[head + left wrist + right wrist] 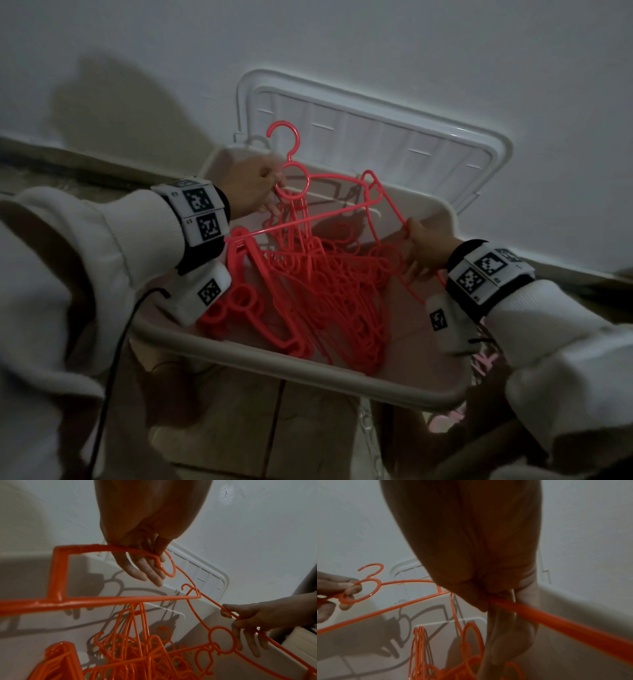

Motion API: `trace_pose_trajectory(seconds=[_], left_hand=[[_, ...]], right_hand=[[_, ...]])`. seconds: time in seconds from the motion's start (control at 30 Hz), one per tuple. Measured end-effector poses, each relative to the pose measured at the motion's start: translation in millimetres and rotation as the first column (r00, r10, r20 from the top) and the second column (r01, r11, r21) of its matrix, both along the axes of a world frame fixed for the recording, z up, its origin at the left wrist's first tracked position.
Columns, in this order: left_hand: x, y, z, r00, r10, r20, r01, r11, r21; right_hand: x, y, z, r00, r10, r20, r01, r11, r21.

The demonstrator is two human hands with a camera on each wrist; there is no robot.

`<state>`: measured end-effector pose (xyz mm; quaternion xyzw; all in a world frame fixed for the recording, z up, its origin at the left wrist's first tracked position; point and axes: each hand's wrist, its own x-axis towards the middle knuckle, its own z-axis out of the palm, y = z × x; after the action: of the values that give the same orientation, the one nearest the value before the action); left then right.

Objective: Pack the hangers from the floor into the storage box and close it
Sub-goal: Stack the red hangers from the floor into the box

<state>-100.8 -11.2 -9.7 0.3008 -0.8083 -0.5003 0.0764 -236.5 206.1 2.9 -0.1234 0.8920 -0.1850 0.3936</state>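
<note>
While both hands work above the open storage box (424, 399), the lot stands thus: one raised hanger (310, 186), coral-red plastic, held over the box's far edge; left hand (251, 186), fingers pinching the ring below its hook; right hand (426, 251), fingers curled round the thin arm of a second hanger (409, 284) by the right edge, its ring just below the fingers in the left wrist view. Heap of hangers (322, 294), same colour, lying tangled across the box's floor from left edge to middle, several hooks interlocked. Lid (373, 126), white, propped upright against the wall (445, 51) behind the far edge. Further pink shapes on the floor beyond the near right corner, too dim to name. Handling note, as a judgement: lay each hanger flat and parallel to the heap, hooks to one side, lest raised hooks foul the lid when it is brought down
</note>
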Motion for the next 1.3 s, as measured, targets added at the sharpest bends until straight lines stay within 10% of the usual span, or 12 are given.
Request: trace_pose_trajectory(seconds=[0.6,1.3], left_hand=[[7,-6,2,0.989,0.147,0.003,-0.142,0.958,-0.249],[-1,11,-2,0.991,0.101,0.088,-0.098,0.995,-0.036]], right_hand=[[-25,7,0,0.987,0.126,-0.103,-0.133,0.989,-0.066],[-21,43,4,0.917,0.345,0.203,-0.375,0.917,0.136]])
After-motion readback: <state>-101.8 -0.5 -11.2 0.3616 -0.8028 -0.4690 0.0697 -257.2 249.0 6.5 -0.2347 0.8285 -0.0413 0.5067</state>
